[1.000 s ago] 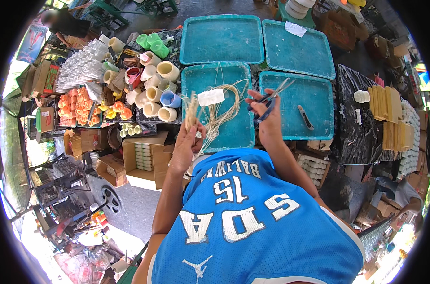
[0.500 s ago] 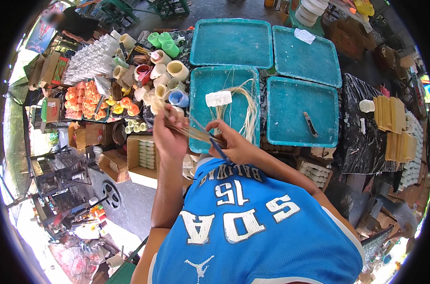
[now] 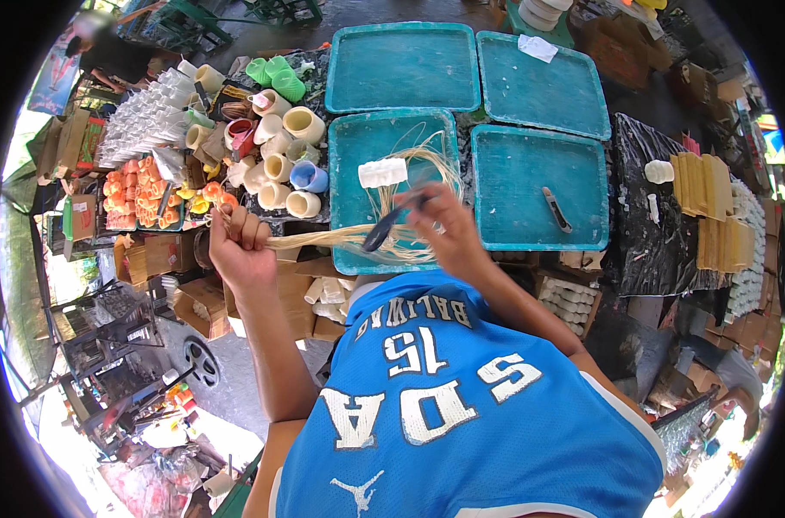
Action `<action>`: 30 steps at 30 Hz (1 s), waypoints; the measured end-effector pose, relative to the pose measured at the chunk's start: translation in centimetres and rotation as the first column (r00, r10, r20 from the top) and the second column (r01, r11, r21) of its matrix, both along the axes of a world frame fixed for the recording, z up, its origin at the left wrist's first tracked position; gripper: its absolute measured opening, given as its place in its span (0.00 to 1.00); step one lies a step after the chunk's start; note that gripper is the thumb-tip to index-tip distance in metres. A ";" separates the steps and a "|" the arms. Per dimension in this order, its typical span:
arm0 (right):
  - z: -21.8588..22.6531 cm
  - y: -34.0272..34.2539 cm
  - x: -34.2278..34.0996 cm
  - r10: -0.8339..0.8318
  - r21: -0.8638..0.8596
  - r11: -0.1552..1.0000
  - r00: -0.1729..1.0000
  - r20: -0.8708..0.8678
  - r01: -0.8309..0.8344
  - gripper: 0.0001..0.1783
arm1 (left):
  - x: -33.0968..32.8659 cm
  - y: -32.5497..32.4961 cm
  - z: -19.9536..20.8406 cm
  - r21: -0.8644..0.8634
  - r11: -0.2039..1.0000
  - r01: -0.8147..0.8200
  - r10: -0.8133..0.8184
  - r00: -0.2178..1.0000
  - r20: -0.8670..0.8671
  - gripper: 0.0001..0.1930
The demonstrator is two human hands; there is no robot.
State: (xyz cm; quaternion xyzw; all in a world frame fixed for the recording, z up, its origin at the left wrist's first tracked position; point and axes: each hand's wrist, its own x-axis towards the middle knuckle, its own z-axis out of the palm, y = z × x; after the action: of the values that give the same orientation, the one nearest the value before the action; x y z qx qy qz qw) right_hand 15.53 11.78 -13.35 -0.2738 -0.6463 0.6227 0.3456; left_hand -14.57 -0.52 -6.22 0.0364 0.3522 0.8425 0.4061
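While the left hand (image 3: 244, 249) grasps a bundle of pale strands (image 3: 319, 236) at left, its length reaches right over the near-left teal tray (image 3: 348, 140); the right hand (image 3: 445, 226) clasps dark-handled scissors (image 3: 378, 236) above that tray; a white ribbed piece (image 3: 382, 173) lies farther in.

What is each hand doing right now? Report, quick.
Left hand: closed, gripping a bundle of pale strands.
Right hand: closed, holding dark-handled scissors.

Brightly lit, apparently by daylight from the sides. Blown out to white at eight and four o'clock. Strongly curved near the edges. Blurred around the right hand (image 3: 447, 229).
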 end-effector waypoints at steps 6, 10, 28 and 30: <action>-7.3 9.3 10.9 -0.461 -0.567 0.783 0.850 -0.255 0.255 0.26 | 1.6 -1.4 0.8 0.011 0.991 0.134 -0.134 0.990 0.035 0.11; -12.2 11.3 17.5 -0.488 -0.530 0.779 0.855 -0.177 0.335 0.26 | 2.0 -2.0 0.4 -0.054 0.990 0.129 -0.127 0.991 0.030 0.08; -13.5 7.0 22.2 -0.619 0.546 0.778 0.232 0.750 0.312 0.15 | 4.7 4.8 14.5 0.162 0.848 0.505 -0.369 0.781 -0.505 0.08; -13.3 7.1 21.8 -0.623 0.566 0.775 0.189 0.759 0.281 0.14 | 4.8 6.6 16.7 0.199 0.841 0.503 -0.380 0.811 -0.445 0.06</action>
State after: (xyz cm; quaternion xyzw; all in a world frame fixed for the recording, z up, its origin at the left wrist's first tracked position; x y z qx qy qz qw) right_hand 37.34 18.91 -26.63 -0.6979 -0.6956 0.1150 0.1259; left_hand -9.74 6.07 10.47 0.3469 0.2714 0.7430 0.5040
